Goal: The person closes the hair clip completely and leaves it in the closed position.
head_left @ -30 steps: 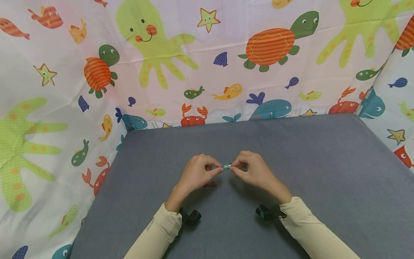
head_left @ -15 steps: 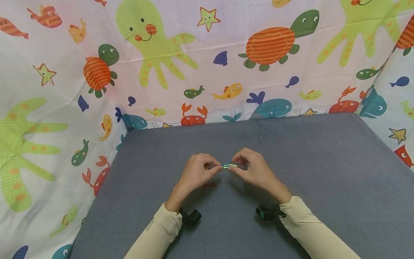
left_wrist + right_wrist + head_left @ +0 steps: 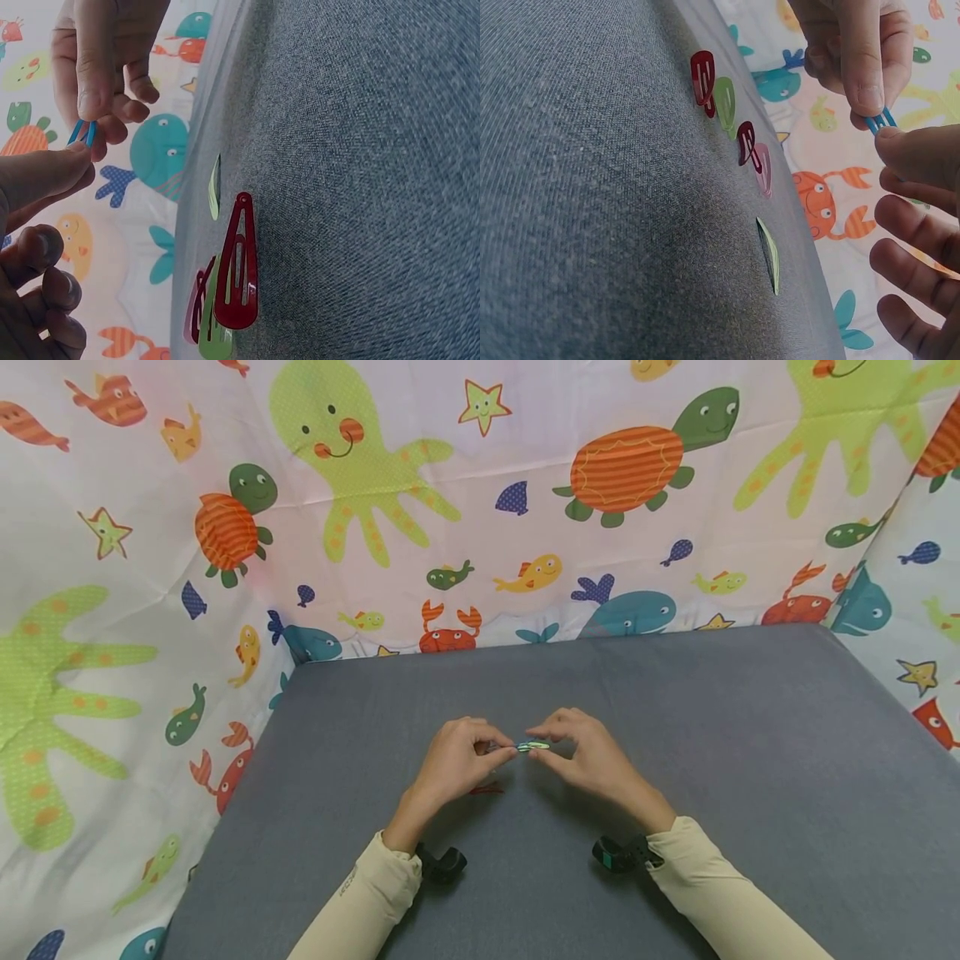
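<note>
Near the table's middle, my left hand pinches one end of a small blue snap hair clip between thumb and index finger. My right hand is at its other end, thumb against the clip and bent index finger raised a little over it in the head view. The fingertips hide much of the clip. In the left wrist view, the right thumb overlaps the clip's upper end. A light green hair clip lies on the table beyond the hands, seen between the fingertips in the head view.
Several more snap clips lie on the grey table: a red clip, a green clip, a dark red clip and a pink clip. A curtain with sea animals hangs behind the table.
The right index finger has lifted from the clip, widening its gap to the thumb and uncovering more of the green clip. The left hand keeps its pinch in place.
</note>
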Demonstrator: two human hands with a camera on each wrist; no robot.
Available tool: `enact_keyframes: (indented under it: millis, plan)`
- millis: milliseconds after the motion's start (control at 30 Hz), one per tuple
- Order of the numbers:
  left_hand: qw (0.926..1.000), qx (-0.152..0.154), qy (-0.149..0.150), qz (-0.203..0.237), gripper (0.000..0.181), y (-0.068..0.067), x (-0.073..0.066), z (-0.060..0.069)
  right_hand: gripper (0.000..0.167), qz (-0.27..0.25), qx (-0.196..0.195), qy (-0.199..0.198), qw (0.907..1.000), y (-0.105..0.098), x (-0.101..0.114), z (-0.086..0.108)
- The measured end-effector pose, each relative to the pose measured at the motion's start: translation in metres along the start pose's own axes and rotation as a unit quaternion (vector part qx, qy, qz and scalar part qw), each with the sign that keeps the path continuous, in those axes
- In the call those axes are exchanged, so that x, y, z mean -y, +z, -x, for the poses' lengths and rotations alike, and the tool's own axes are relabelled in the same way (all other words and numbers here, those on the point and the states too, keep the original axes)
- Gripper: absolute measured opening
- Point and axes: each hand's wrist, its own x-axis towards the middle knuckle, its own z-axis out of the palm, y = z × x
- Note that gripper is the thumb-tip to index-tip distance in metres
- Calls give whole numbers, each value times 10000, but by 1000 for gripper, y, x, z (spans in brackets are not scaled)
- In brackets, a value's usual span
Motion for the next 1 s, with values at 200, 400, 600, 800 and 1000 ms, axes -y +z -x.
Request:
enact_keyframes:
  millis: [200,400,600,800,1000]
  plan:
    - [9999,62,-51,103,7,1,1,1,14,-36,-42,-70,10000,0,0,1]
    - [9985,241,-4,488,9,0,4,0,7,-117,-44,-59,9999,-1,-1,0]
    - [9953,523,172,797,9,-1,9,0,5,-362,2,-13,9993,-2,-2,-1]
    - [9923,667,228,1019,13,-3,9,0,6,-687,126,25,9976,-4,-2,-2]
    - [9898,711,467,1146,13,-5,11,0,10,-875,340,21,9956,-7,-2,-2]
